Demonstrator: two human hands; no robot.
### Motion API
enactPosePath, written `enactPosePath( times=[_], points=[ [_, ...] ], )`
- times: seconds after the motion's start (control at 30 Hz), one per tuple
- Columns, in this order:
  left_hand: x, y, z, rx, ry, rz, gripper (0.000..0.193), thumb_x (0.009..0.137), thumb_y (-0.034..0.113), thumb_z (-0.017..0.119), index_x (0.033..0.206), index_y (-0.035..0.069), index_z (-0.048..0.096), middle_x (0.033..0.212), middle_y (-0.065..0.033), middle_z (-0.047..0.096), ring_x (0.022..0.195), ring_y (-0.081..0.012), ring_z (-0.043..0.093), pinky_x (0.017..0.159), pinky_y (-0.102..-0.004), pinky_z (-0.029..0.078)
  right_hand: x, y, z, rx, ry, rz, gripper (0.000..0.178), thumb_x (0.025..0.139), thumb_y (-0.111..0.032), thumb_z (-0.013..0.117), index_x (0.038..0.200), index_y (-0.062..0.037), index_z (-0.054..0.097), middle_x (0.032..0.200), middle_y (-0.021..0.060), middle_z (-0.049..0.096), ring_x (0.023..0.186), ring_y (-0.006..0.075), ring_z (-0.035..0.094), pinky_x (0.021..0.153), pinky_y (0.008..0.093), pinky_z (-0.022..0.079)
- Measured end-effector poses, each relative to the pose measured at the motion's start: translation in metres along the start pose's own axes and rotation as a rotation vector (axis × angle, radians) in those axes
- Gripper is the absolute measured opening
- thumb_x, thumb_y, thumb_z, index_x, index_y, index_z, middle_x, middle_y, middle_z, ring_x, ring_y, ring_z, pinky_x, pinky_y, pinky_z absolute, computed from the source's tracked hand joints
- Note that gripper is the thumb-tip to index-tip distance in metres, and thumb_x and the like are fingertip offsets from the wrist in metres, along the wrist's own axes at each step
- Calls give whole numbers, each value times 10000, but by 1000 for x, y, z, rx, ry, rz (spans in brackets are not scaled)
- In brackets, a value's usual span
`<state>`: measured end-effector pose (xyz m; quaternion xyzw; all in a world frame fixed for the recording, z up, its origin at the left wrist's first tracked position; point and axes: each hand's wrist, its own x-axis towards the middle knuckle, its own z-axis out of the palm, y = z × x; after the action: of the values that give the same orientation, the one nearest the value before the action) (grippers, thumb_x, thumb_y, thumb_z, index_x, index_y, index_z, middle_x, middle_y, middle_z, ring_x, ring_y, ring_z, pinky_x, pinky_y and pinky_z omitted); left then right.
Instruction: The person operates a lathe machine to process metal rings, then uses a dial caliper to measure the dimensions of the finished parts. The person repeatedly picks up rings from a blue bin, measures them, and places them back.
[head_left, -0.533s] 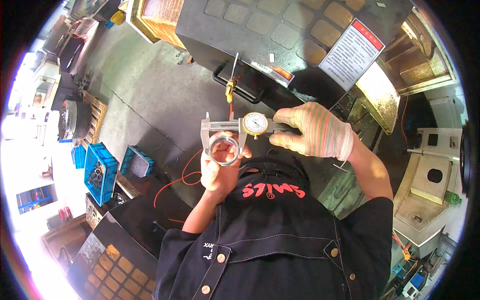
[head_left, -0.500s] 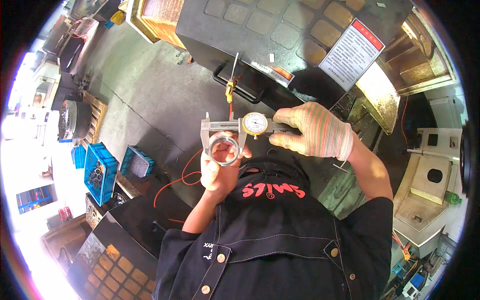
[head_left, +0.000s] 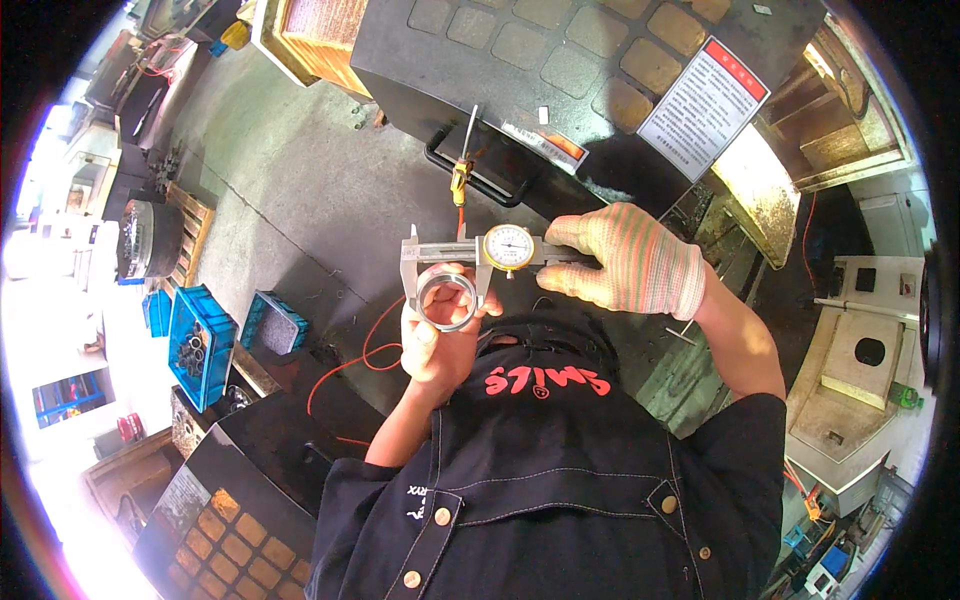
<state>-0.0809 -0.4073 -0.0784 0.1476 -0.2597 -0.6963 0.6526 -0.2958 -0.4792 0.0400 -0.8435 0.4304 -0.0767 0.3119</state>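
Note:
A shiny metal ring [head_left: 468, 319] sits in my bare left hand [head_left: 437, 352], whose fingers are closed around it. Across the ring lies a dial caliper [head_left: 437, 251], with one jaw on either side of the ring's outer edge. Its round white dial [head_left: 509, 247] has a yellow rim and faces up. In a striped knit work glove, my right hand [head_left: 632, 262] grips the right end of the caliper between thumb and fingers. The glove hides that end of the beam.
Ahead stands a dark machine cabinet [head_left: 400, 90] with a black handle. An air blow gun [head_left: 461, 182] with a yellow body hangs there on an orange hose. To the left, a blue crate [head_left: 178, 312] holds metal rings, beside a second blue crate [head_left: 297, 338].
The caliper's dial and sliding jaw have shifted very slightly left, toward the ring. Both hands stay almost where they were.

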Motion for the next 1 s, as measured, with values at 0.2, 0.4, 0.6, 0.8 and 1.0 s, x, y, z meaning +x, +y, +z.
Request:
enactPosePath(
  times=[0.2, 0.4, 0.6, 0.8, 1.0],
  points=[
    [1, -1, 2, 15, 12, 1, 646, 746, 339, 707, 1214, -36, 467, 1103, -176, 563, 904, -309, 583, 796, -432, 472, -1, 3, 1, 1, 10, -4, 396, 798, -409, 629, 857, -18, 621, 728, 198, 627, 710, 370, 622, 633, 427, 481],
    [2, -1, 2, 20, -20, 7, 648, 739, 349, 702, 1209, -35, 475, 1086, -178, 567, 894, -311, 586, 788, -419, 474, 0, 2, 0, -18, -12, 10, 420, 800, -432, 618, 883, -20, 628, 732, 197, 630, 714, 366, 625, 639, 434, 483],
    [1, -2, 2, 138, -52, 11, 659, 779, 463, 593, 1238, 8, 463, 1083, -139, 562, 884, -239, 568, 789, -346, 444, -1, 3, 0, -33, -31, 35, 417, 801, -450, 605, 892, -44, 635, 730, 193, 631, 717, 371, 623, 649, 443, 481],
    [-1, 0, 1, 70, -86, 13, 537, 805, 422, 581, 1214, 76, 538, 1224, -59, 542, 1015, -236, 553, 810, -368, 432, -2, -1, -2, -12, -27, 12, 422, 812, -460, 591, 843, -40, 619, 708, 204, 622, 707, 386, 615, 650, 446, 476],
    [0, 0, 0, 27, -164, 23, 586, 784, 402, 635, 1238, 56, 503, 1244, -68, 527, 1038, -213, 540, 817, -342, 428, -3, -4, -3, -53, -62, 32, 444, 824, -482, 569, 855, -41, 606, 711, 198, 628, 714, 384, 618, 670, 455, 480]
  ],
)
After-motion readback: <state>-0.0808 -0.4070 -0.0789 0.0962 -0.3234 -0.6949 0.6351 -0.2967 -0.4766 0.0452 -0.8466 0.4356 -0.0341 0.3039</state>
